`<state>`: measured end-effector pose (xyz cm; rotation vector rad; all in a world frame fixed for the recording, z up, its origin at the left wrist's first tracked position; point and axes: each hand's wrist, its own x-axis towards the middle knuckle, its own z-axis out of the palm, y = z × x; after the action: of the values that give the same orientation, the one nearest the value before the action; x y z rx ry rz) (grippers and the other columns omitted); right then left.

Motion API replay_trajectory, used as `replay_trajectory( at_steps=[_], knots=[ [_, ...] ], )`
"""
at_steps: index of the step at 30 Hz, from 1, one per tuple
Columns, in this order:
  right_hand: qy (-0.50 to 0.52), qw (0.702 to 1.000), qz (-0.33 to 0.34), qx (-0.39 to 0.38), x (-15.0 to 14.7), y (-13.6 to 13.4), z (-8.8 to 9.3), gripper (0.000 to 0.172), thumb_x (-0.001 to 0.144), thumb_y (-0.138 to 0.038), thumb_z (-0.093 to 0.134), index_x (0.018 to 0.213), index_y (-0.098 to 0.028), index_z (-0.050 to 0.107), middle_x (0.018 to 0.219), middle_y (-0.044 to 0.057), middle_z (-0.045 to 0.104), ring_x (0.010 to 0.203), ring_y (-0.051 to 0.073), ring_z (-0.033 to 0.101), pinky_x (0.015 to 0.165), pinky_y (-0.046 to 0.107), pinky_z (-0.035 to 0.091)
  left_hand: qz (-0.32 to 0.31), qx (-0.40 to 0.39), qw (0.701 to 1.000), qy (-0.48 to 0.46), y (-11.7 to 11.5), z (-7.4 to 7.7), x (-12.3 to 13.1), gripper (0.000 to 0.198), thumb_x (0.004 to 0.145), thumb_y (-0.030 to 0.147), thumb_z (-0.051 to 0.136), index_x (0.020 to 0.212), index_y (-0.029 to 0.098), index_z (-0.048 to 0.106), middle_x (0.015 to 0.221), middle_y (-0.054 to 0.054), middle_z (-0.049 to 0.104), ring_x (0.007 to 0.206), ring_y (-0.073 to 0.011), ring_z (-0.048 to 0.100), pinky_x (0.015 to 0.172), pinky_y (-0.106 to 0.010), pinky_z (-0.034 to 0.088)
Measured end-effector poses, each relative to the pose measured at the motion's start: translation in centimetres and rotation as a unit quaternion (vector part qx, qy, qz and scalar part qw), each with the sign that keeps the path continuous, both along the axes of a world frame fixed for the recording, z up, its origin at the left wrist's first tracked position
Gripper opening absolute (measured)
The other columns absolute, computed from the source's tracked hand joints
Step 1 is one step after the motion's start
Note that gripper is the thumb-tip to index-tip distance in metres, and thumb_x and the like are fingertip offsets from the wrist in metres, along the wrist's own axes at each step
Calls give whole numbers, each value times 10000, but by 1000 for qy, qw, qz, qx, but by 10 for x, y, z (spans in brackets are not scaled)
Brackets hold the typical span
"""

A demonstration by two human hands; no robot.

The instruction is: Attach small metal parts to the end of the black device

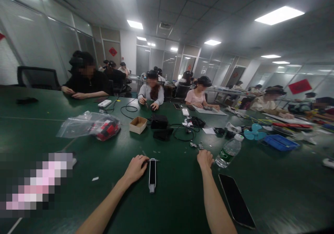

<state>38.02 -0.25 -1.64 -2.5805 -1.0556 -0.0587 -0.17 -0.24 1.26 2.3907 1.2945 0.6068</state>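
My left hand (135,168) rests on the green table (39,129) with its fingers curled at the top end of a narrow black and silver strip-shaped item (152,175) that lies flat; a thin tool seems to be pinched in the fingers. My right hand (205,158) lies on the table with its fingers curled under, just short of a few tiny metal parts (196,145). What it holds, if anything, is hidden.
A water bottle (229,151) lies beside my right hand and a black phone (236,200) by my right forearm. Farther off are a plastic bag with red parts (90,125), a small cardboard box (138,124), black pouches and cables (182,131), and a blue tray (280,142). Several people sit along the far side.
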Motion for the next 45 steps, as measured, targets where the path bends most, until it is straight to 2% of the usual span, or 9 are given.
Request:
replay_trajectory(
  at_steps=[12,18,21,23,25,30,34,40,45],
  knots=[
    [16,999,4,45,-4,-2,3,396,949,-248,286,1090,-19,578,1114,265,571,1068,351,536,858,451,395,0,7,1000,6,1,-4,-1,255,907,224,428,1083,217,613,1075,-60,638,1006,-209,559,842,-350,425],
    [40,987,112,103,-26,5,13,349,958,-226,273,1076,-87,570,1012,168,650,967,238,609,820,300,420,1,13,1000,19,0,-4,0,249,900,217,437,1078,219,610,1063,-57,638,996,-210,556,832,-348,416],
    [61,967,199,144,-59,8,14,297,958,-254,312,1051,-141,570,976,98,673,917,187,625,819,258,434,-3,10,1000,15,0,-4,-1,254,906,222,431,1087,215,609,1074,-59,633,997,-205,554,833,-344,416],
    [104,926,292,215,-89,6,12,283,951,-279,339,1011,-143,580,933,95,674,873,195,630,810,287,457,-1,4,1000,14,0,-4,-1,258,906,225,432,1095,215,608,1081,-60,631,1000,-202,552,837,-340,416],
    [138,889,362,244,-121,2,10,265,941,-303,377,1006,-158,588,905,82,670,827,198,632,765,308,487,4,1,1000,16,0,-4,0,257,905,228,434,1093,217,610,1075,-59,631,996,-202,552,841,-338,414],
    [188,836,446,259,-178,-12,8,221,907,-249,447,1027,-186,622,935,74,666,832,194,637,744,328,524,0,16,1000,14,1,-5,1,251,905,224,428,1075,217,612,1061,-55,639,986,-204,554,841,-339,410],
    [207,819,468,260,-187,-18,10,231,909,-226,441,1030,-202,637,955,65,665,859,192,637,775,340,531,5,25,1000,14,1,-7,1,247,905,219,427,1072,219,609,1062,-51,638,989,-203,549,840,-336,408],
    [227,820,458,256,-181,-18,13,243,910,-223,423,1029,-191,632,936,64,658,854,190,635,778,332,531,3,22,1000,9,1,-6,1,242,902,212,435,1065,216,613,1044,-51,642,976,-200,557,827,-335,416],
    [238,810,469,259,-181,-15,7,257,904,-200,404,1046,-192,618,949,68,651,843,181,634,775,322,535,1,26,1000,11,0,-5,2,240,901,209,439,1062,215,616,1053,-53,649,993,-207,555,839,-343,416]
  ],
)
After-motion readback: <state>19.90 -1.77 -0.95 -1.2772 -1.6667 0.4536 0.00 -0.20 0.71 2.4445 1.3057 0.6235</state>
